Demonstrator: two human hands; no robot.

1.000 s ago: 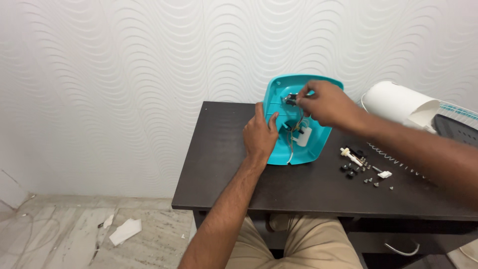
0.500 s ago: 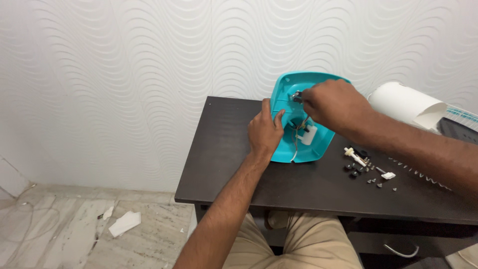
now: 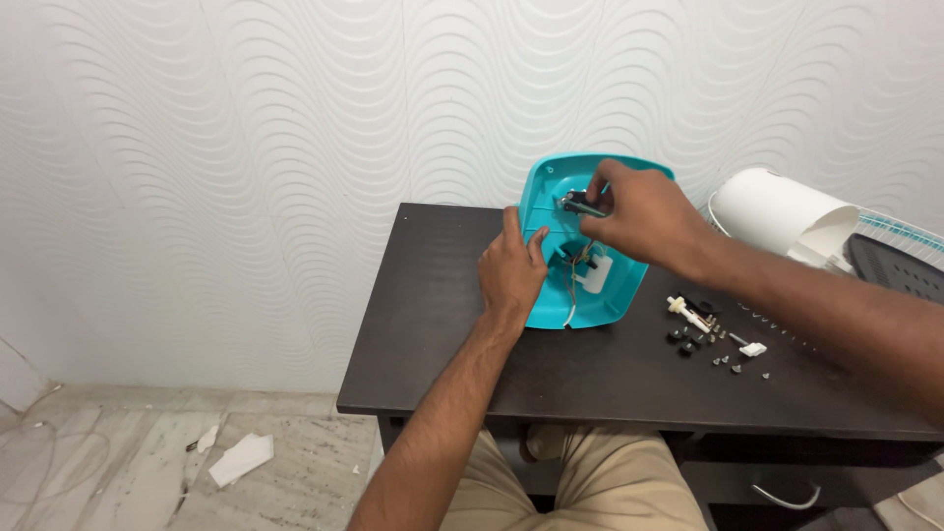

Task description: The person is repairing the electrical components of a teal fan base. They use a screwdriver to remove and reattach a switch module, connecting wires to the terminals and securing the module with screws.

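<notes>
A teal plastic shell, rounded at the corners & hollow like a shallow bowl, was seen on the back of a dark table, its far edge leaned up vs. the wavy white wall. Inside the shell, a small white block, some black bits & thin wires were seen near the middle. The shell's L rim was pressed by the left hand, fingers laid flat on it, nothing wrapped. A small dark metal part was pinched betw. thumb & fingertips of the right hand, up over the top of the shell. Small screws & black bits were scattered on the table just R of the shell. A white round housing was lying further R.
</notes>
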